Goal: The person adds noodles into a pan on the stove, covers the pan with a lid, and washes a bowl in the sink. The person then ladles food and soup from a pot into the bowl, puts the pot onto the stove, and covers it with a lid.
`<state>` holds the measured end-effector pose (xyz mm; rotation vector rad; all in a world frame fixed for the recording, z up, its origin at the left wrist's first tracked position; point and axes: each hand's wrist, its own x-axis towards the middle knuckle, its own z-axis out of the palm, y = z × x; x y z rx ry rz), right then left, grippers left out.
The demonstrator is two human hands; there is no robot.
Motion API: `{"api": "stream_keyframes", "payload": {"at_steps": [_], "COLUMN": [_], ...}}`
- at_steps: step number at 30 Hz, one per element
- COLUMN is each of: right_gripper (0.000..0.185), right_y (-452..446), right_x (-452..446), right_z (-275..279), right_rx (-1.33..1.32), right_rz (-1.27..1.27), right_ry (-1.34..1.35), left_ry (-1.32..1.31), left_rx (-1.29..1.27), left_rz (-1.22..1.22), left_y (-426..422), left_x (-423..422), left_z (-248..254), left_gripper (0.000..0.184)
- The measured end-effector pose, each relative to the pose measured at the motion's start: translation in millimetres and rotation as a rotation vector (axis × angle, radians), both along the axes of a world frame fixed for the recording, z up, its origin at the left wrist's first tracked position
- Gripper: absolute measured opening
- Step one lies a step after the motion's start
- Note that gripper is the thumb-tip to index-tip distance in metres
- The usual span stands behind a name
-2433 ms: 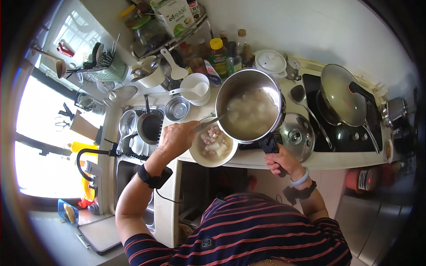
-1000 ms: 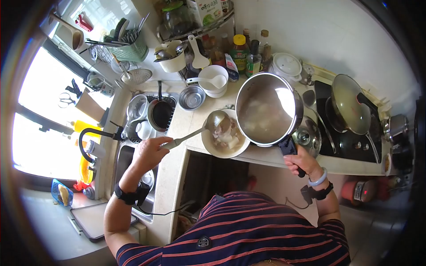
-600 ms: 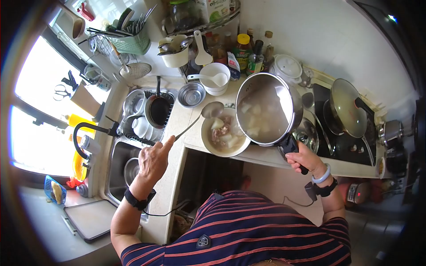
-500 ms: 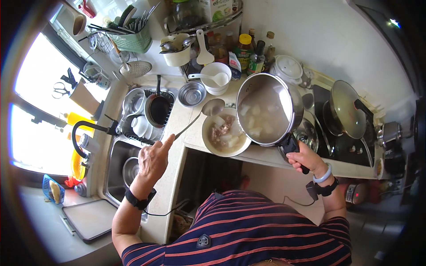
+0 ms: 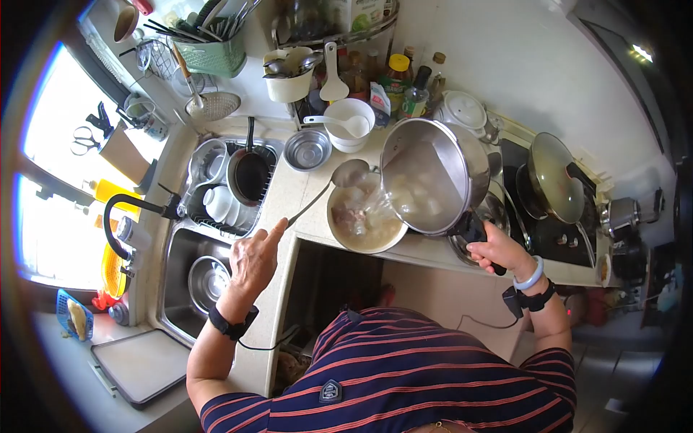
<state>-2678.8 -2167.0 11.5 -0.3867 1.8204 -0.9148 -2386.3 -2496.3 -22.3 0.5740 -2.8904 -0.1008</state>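
My right hand [image 5: 498,249] is closed around the black handle of a steel pot [image 5: 426,162], which is tilted to the left. Cloudy soup with pale chunks runs over its rim into a white bowl [image 5: 339,234] on the counter. Meat pieces and broth lie in the bowl, partly blurred by the stream. My left hand [image 5: 254,261] is closed on the handle of a ladle [image 5: 351,173], index finger stretched along it. The ladle's head is over the bowl's far edge, near the pot's rim.
Left are the sink [image 5: 177,289] with a steel basin [image 5: 209,283] and a dish rack holding a black pan [image 5: 249,177]. Behind the bowl stand a metal bowl [image 5: 307,149], white bowls [image 5: 346,119] and several bottles [image 5: 415,94]. A lidded wok [image 5: 556,177] sits on the stove at right.
The pot has tipped further left, and soup now pours from it into the bowl. The liquid in the bowl is stirred up. The ladle has barely moved.
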Motion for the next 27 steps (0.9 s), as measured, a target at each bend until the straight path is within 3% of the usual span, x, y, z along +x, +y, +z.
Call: {"api": "stream_keyframes", "payload": {"at_steps": [15,18,23,27], "right_gripper": [0.037,0.024,0.027,0.028], "right_y": [-16,-16,-12,-14], "right_x": [7,9,1,5], "right_z": [17,22,27,32], "right_rx": [0.047,0.014,-0.043,-0.041], "right_rz": [-0.024,-0.035,-0.105,-0.117], "right_ry": [-0.008,-0.025,-0.166,-0.159], "left_ry": [0.100,0.095,0.225,0.154], "left_rx": [0.077,0.117,0.316,0.416], "left_rz": [0.023,0.069,0.130,0.218], "left_y": [-12,-15,-19,-18], "left_x": [13,14,16,19], "left_z": [-10,-9,-11,-3], "left_gripper": [0.036,0.033,0.030,0.030]}}
